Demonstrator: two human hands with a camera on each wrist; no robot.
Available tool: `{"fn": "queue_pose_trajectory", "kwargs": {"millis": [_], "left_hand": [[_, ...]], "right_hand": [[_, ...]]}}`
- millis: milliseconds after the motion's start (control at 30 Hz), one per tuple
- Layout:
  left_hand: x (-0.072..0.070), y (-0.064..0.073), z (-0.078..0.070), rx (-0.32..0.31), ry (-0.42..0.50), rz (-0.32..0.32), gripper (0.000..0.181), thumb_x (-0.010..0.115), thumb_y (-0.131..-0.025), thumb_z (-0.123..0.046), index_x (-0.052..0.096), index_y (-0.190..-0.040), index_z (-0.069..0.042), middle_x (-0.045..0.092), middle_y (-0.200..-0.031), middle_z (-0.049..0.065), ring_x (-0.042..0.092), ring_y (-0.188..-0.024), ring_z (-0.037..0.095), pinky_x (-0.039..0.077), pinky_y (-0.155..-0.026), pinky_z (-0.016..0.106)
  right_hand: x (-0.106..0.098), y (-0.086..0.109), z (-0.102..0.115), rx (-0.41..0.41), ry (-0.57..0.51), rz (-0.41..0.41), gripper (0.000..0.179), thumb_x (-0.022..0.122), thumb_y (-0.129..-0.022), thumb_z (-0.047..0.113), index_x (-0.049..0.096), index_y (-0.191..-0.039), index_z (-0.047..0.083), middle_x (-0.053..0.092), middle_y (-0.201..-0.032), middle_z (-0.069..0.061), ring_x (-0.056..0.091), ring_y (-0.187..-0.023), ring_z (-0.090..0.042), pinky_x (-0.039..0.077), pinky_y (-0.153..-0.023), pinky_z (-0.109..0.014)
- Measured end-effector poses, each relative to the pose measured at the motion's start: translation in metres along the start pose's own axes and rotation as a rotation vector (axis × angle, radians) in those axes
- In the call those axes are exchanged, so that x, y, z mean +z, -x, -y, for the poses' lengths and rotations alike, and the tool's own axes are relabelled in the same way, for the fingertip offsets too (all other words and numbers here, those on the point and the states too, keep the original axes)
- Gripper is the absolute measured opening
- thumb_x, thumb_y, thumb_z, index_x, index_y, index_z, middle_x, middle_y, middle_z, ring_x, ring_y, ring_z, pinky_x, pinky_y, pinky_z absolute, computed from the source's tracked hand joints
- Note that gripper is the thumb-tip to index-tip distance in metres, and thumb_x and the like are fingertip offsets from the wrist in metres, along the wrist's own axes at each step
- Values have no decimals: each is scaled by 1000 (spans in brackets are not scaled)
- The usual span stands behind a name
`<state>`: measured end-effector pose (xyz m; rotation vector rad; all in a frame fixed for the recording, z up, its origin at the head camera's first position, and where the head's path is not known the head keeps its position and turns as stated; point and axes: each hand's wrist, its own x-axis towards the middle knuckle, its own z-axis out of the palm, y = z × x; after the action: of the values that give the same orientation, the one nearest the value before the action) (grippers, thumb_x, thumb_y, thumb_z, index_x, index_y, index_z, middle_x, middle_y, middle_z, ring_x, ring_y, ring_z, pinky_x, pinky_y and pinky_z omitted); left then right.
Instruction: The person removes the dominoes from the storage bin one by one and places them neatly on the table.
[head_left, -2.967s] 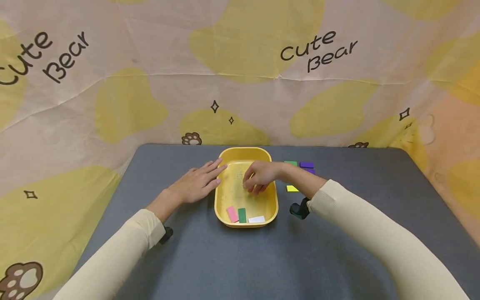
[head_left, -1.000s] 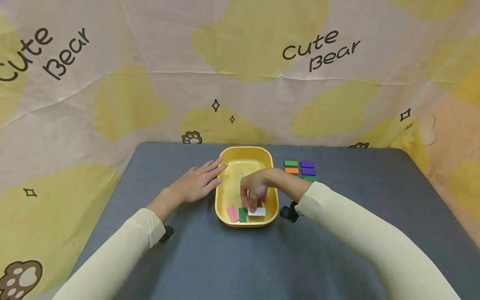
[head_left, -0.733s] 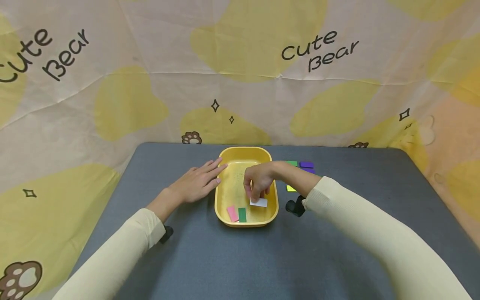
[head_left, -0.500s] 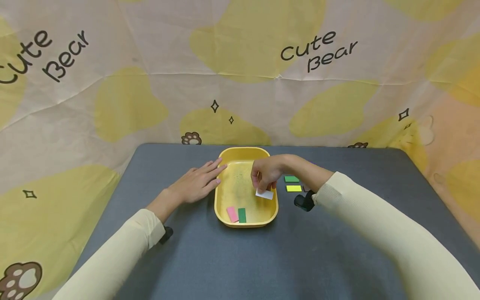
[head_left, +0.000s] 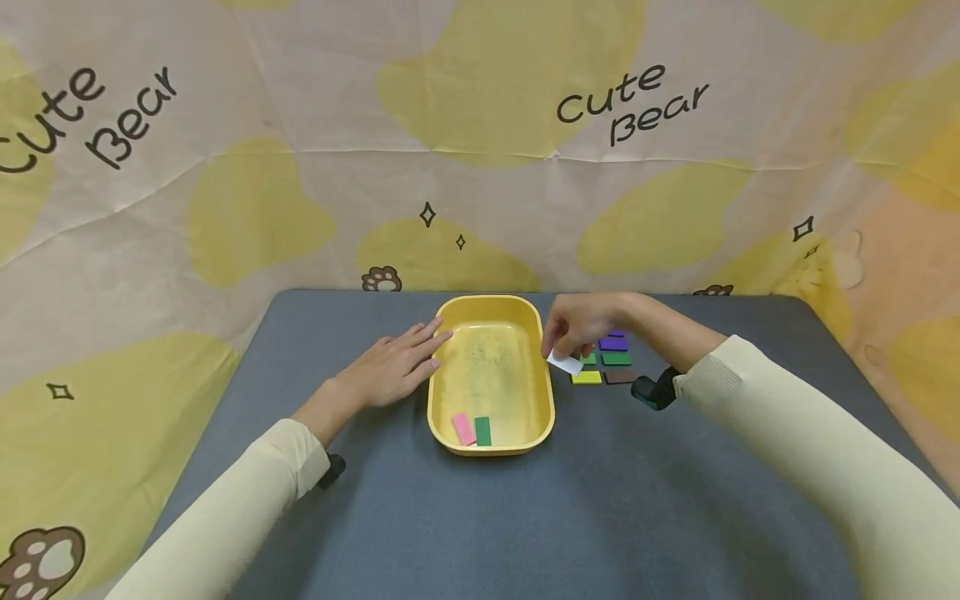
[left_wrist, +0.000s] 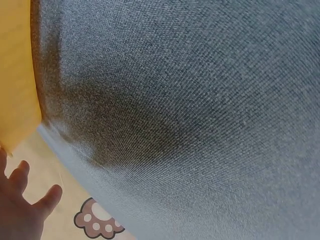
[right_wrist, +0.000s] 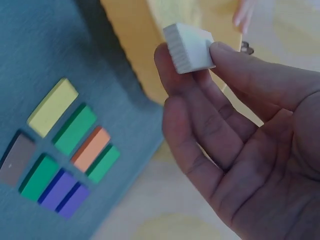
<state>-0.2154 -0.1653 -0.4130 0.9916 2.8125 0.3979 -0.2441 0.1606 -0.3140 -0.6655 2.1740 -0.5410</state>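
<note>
My right hand point(head_left: 581, 323) pinches a small flat white block point(head_left: 565, 362) between thumb and fingers, just off the right rim of a yellow plastic tray point(head_left: 495, 375). In the right wrist view the white block point(right_wrist: 192, 49) shows a ridged edge. My left hand point(head_left: 390, 367) lies with straight fingers against the tray's left rim. Inside the tray, at the near end, are a pink block point(head_left: 463, 429) and a green block point(head_left: 483, 431); a sliver of something pale shows under the pink one.
Two rows of flat blocks lie on the grey table right of the tray, partly under my right hand in the head view. They include a yellow block point(right_wrist: 53, 107), a brown block point(right_wrist: 17, 157), an orange block point(right_wrist: 90, 148), and several green and purple ones. A printed cloth point(head_left: 480, 183) hangs behind.
My right hand has taken hold of the white block at the tray's near end, lifted it, and carried it right and away over the rim. My left hand has stayed at the left rim.
</note>
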Motion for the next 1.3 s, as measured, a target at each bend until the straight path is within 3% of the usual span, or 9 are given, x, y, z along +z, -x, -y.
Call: {"fn": "queue_pose_trajectory", "kwargs": {"millis": [167, 433, 700, 867, 1033, 1300], "left_hand": [[0, 0, 0, -2, 2, 3, 55, 38, -108, -37, 28, -159, -20, 15, -166, 4, 21, -149, 37, 27, -110, 63], [1, 1, 0, -9, 6, 7, 55, 39, -108, -38, 28, -159, -20, 15, -166, 3, 21, -149, 36, 25, -110, 64], [1, 0, 0, -9, 8, 8, 56, 39, -108, -39, 27, -159, -21, 14, -166, 3, 21, -149, 37, 25, -110, 65], [1, 0, 0, -8, 6, 8, 55, 39, -108, -38, 28, -159, -20, 14, -166, 3, 21, -149, 37, 26, -110, 65], [1, 0, 0, -10, 7, 9, 55, 39, -108, -38, 27, -159, -22, 14, -166, 3, 20, -149, 36, 25, -110, 65], [0, -1, -1, -16, 11, 7, 55, 38, -108, -37, 28, -159, -21, 15, -166, 3, 20, -149, 37, 24, -110, 66]], "right_hand": [[-2, 9, -13, -6, 40, -6, 16, 66, -93, 4, 75, -106, 1, 69, -83, -3, 59, -69, -14, 51, -61, -27], [3, 18, -39, -4, 10, 6, 18, 64, -94, 6, 70, -109, -3, 65, -86, -4, 55, -70, -14, 49, -61, -29], [11, 25, -67, 37, -117, -24, 28, 61, -97, 5, 67, -123, -4, 65, -91, -4, 56, -76, -16, 51, -64, -31], [17, 30, -83, 41, -198, -35, 25, 61, -97, 5, 68, -120, -4, 65, -92, -4, 57, -78, -17, 51, -67, -32], [24, 34, -94, 54, -261, -46, 22, 62, -97, 6, 62, -116, -5, 68, -91, -7, 65, -80, -21, 55, -75, -40], [34, 37, -111, 87, -338, -157, 16, 69, -93, 8, 62, -103, -3, 74, -90, -16, 72, -83, -25, 53, -73, -37]]}}
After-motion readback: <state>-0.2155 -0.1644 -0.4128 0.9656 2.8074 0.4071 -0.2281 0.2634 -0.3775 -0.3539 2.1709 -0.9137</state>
